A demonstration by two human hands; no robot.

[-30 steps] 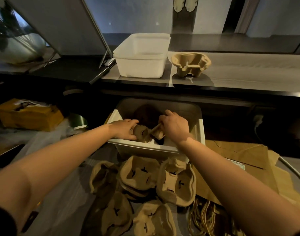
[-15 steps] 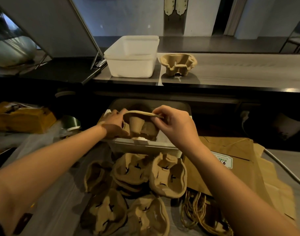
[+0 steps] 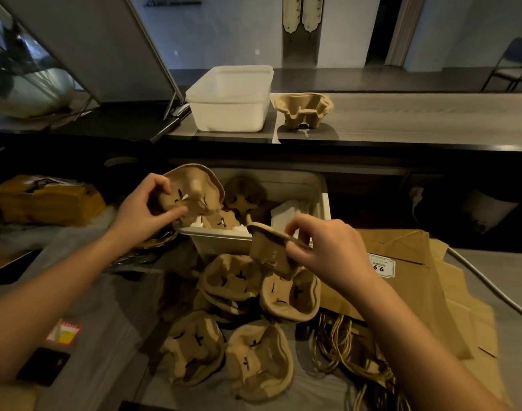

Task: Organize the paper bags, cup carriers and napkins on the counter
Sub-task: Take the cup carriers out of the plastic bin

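Nearest, on the lower counter (image 3: 513, 280): heap of cup carriers (image 3: 239, 295), overlapping, several bottom-up. Twine bag handles (image 3: 342, 345) just beside it on the right, flat paper bags (image 3: 408, 295) stacked beyond those.

Over the heap: right hand (image 3: 330, 250) pinching a held carrier (image 3: 267, 247) by its rim, thumb and fingers curled on it, cups pointing down, tilted.

Further back and left: left hand (image 3: 144, 212) gripping a second carrier (image 3: 191, 188), fingers curled round its edge, over the near-left corner of the white bin (image 3: 221, 240). Inside the bin: more carriers mixed with white napkins (image 3: 286, 213).

Farthest, on the raised counter (image 3: 416, 120): white tub (image 3: 230, 99), one upright carrier (image 3: 304, 109) just beside it.

Risks, as judged:
- Thin rim pinch slipping, carrier dropping into the heap and scattering it.
- Pulp tearing if pulled hard.
- Napkins dragged out of the bin along with a carrier.
- Bags creased by carriers sliding onto them.
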